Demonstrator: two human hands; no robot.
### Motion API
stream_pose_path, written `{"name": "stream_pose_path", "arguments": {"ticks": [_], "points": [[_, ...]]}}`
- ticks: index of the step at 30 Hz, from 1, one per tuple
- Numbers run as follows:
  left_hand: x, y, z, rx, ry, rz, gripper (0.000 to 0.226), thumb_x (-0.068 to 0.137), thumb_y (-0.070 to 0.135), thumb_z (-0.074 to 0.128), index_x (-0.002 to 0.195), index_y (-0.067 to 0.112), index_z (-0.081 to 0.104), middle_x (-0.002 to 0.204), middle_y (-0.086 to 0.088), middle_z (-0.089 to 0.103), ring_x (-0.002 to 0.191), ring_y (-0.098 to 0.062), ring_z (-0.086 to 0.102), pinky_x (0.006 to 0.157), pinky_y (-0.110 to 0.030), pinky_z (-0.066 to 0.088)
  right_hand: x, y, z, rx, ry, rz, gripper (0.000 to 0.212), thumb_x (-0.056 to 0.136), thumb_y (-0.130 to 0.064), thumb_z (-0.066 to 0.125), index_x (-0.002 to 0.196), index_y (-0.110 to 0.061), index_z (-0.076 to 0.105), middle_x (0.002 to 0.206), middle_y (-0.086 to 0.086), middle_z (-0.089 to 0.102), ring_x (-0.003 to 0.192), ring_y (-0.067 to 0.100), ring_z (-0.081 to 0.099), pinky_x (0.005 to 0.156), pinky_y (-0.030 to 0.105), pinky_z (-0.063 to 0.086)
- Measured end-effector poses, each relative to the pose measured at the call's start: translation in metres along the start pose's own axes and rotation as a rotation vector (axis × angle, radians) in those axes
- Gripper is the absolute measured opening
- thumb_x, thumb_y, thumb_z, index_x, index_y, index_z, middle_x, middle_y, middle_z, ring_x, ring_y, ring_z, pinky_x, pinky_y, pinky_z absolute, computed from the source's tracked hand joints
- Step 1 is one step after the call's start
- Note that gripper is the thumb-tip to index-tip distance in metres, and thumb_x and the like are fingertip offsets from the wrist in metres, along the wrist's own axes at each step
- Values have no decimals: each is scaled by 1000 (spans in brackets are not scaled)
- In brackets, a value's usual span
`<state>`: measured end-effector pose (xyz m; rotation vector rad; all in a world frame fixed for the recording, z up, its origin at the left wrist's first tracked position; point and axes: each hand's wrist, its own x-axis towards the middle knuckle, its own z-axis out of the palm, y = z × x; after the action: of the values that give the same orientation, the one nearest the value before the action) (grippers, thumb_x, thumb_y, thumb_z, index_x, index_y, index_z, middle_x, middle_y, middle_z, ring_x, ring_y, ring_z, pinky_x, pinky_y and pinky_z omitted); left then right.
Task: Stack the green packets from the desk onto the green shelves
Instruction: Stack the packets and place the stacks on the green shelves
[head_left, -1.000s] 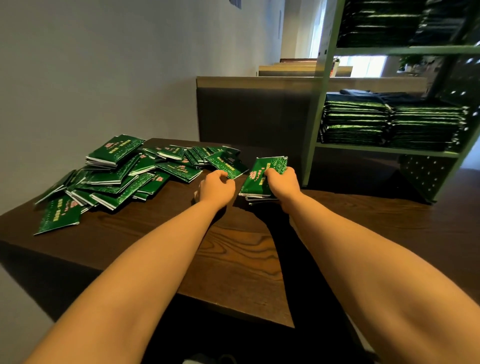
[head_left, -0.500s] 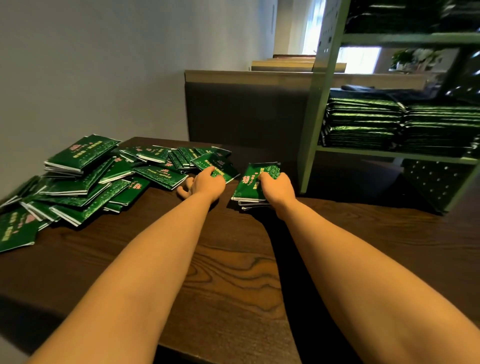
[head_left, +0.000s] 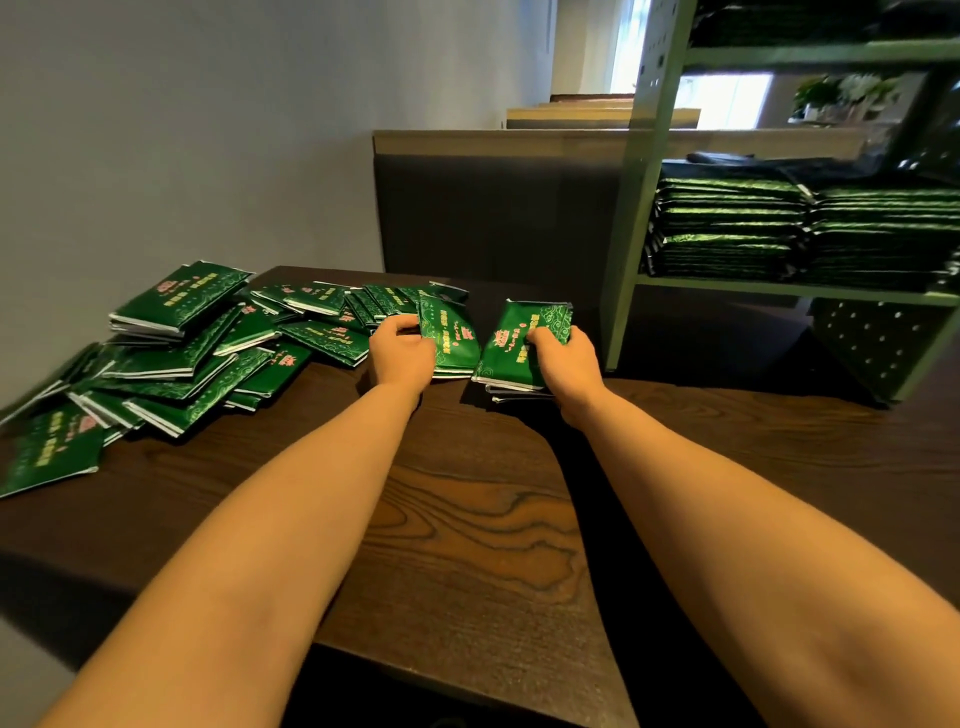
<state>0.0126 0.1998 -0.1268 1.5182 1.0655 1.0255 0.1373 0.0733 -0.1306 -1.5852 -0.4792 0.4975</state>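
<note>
A loose heap of green packets covers the left part of the dark wooden desk. My left hand grips one green packet at the heap's right edge, lifted and tilted. My right hand rests on and holds a small stack of packets lying on the desk just right of it. The green shelves stand at the right, with two tall piles of stacked packets on the middle shelf.
A grey wall runs along the desk's left side. A dark partition with a light top stands behind the desk. The shelf's perforated side panel sits low at the right. An upper shelf board holds more dark packets.
My left hand has closed on a packet from the heap and drawn it towards the small stack. My right hand stays on the stack.
</note>
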Motion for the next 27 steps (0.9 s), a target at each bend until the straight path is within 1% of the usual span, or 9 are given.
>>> {"name": "stream_pose_path", "arguments": {"ticks": [2,4,7,11,15,17,20,25,27], "points": [[-3,3,-8,-6,-18,-74,51,88,1,66,137,7,54,119,-7,60,102,-20,58,79,-23,45,-5,-4,-3,44,4,60,33,85,-35,67,108,-13,58,114,16,69,103,33,70,98,55,56],[-9,6,-17,-45,-56,-134,49,87,4,70,135,7,59,125,-8,63,113,-22,60,89,-28,48,-11,-9,-7,95,-2,125,55,83,-40,68,125,-8,52,119,15,66,105,33,68,97,50,56],[-28,9,-28,-125,-150,-230,39,89,8,67,125,19,68,116,-4,67,107,-20,62,85,-34,53,-25,-15,-15,227,-69,231,40,94,-32,64,125,-7,58,112,15,70,99,32,71,82,45,58],[-53,6,-35,-240,-272,-320,35,87,7,64,113,31,71,130,-5,63,121,-25,58,102,-50,48,-49,-18,-27,326,-112,298,16,100,-26,60,104,-11,62,92,12,71,78,26,70,68,39,59],[-79,11,-41,-233,-269,-314,30,83,10,68,104,30,73,126,-6,66,118,-23,59,101,-51,49,-71,-15,-30,331,-90,283,21,98,-24,62,113,-9,61,98,14,72,79,28,71,60,38,60],[-91,21,-43,-278,-232,-256,28,83,8,69,107,20,75,112,-8,72,102,-21,66,88,-38,57,-78,-12,-27,251,-64,238,34,92,-24,66,123,-9,60,111,15,73,88,29,74,68,41,63],[-101,38,-45,-146,-147,18,20,84,6,72,103,10,75,87,2,71,82,-9,65,71,-19,54,-80,-6,-21,110,-40,153,40,89,-21,68,127,-10,63,116,13,73,94,28,74,75,38,62],[-126,51,-40,81,-230,313,4,84,13,74,88,15,75,80,5,70,76,-6,63,68,-17,50,-98,-10,-7,226,-133,165,31,105,-33,58,118,-6,66,105,14,75,89,27,74,75,38,60],[-134,47,-41,186,-249,377,10,87,21,68,82,20,76,81,5,73,82,-10,67,75,-26,53,-103,-12,-6,320,-152,242,45,107,-51,46,114,-11,66,103,16,75,92,31,73,78,42,60]]}}
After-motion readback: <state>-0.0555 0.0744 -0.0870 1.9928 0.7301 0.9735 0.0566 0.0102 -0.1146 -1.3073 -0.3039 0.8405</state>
